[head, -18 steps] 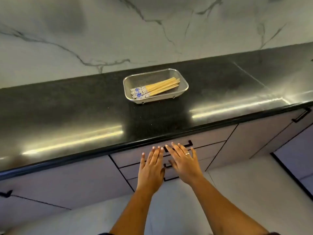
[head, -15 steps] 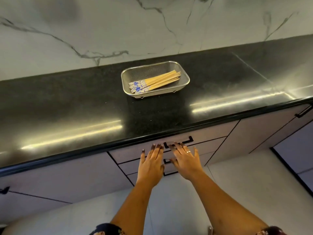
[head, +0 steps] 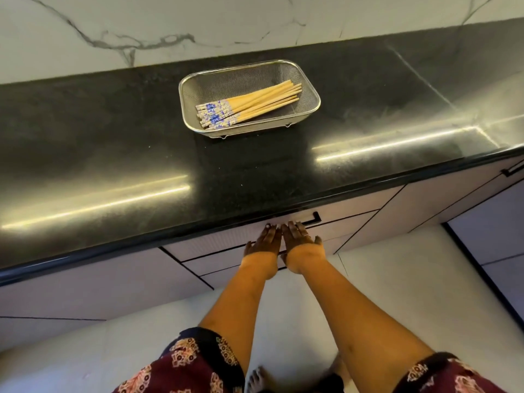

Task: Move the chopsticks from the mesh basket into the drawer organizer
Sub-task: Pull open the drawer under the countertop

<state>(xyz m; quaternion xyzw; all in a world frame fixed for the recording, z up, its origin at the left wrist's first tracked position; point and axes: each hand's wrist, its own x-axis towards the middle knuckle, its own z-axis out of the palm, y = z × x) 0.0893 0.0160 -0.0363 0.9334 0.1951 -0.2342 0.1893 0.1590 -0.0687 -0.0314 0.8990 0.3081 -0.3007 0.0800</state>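
Chopsticks (head: 249,106), wooden with blue-patterned ends, lie lower-left to upper-right in the steel mesh basket (head: 309,89), above-left of both flat, empty hands, left hand (head: 265,241) and right hand (head: 302,239), at the pale drawer front (head: 226,242).

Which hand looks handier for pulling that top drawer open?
Probably the right hand: its fingertips lie right beside the black drawer handle. The left hand sits farther from it, flat against the drawer front. Neither hand grips anything yet.

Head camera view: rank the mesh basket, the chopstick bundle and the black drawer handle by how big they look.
1. mesh basket
2. chopstick bundle, lying wholly inside the basket
3. black drawer handle, partly hidden by the counter edge and the hands, so its full length is unsure
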